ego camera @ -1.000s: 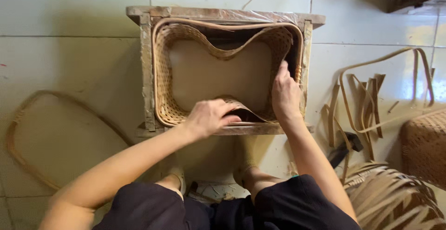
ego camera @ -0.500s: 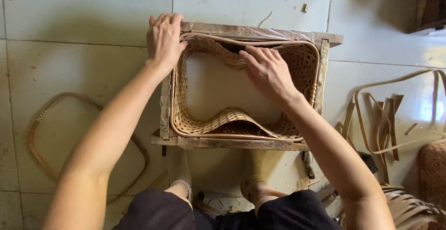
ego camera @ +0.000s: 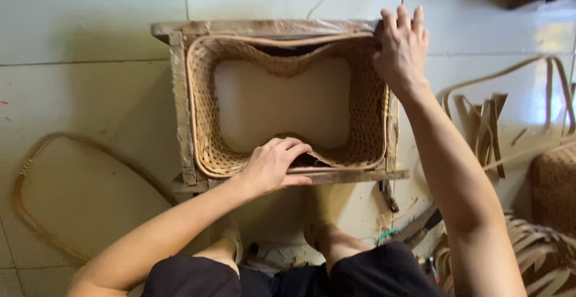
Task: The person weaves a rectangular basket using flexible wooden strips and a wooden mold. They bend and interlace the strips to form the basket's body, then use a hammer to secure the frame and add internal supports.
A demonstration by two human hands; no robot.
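Left hand (ego camera: 273,166) grips the woven basket's (ego camera: 366,117) near rim (fingers curled over it); right hand (ego camera: 401,44) clasps its far corner.

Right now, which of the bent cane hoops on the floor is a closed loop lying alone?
The cane hoop left of the wooden frame; the cane strips at right are open-ended and piled together.

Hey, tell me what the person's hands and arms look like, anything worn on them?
Both arms are bare to past the elbow, with no sleeves in view. The left hand and right hand wear no gloves, rings, watch or bracelet that shows. Fingernails look short and plain.
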